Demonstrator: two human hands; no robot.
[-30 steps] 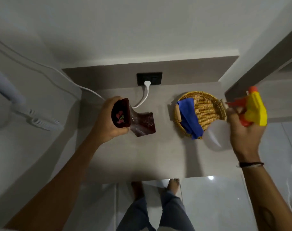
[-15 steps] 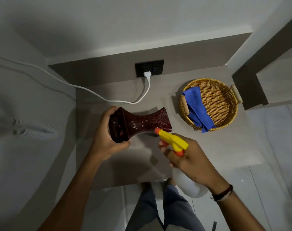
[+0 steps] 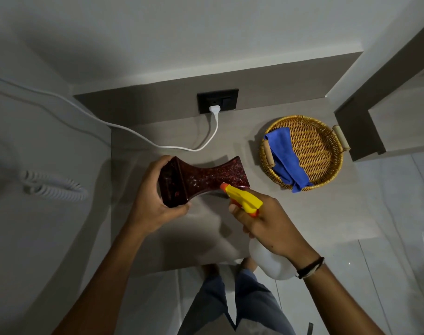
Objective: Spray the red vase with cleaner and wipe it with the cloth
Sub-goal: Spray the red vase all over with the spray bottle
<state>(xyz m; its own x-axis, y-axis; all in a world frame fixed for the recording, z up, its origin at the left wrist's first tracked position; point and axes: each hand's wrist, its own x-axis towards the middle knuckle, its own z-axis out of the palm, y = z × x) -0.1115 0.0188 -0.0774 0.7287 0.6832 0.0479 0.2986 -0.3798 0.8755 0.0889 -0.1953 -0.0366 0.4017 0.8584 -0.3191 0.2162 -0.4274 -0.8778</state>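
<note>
The left hand (image 3: pixel 153 201) grips the vase (image 3: pixel 201 180) by its mouth end, thumb under the rim and fingers wrapped over the far edge, holding it on its side above the table (image 3: pixel 182 238) with the base pointing toward 3 o'clock. The right hand (image 3: pixel 271 226) is closed around the neck of the sprayer (image 3: pixel 244 201), a finger at the trigger; its orange nozzle tip sits just beside the vase's lower flank near the base, aimed toward 10 o'clock, and the white bottle hangs below the wrist at 6 o'clock. At 2 o'clock from the vase, well apart, a basket (image 3: pixel 327 170) rests on the table with the cloth (image 3: pixel 285 158) draped over its left rim. At 12 o'clock a cord (image 3: pixel 211 139) runs from a plug (image 3: pixel 215 110) in the socket (image 3: pixel 227 102) across the table toward 9 o'clock.
</note>
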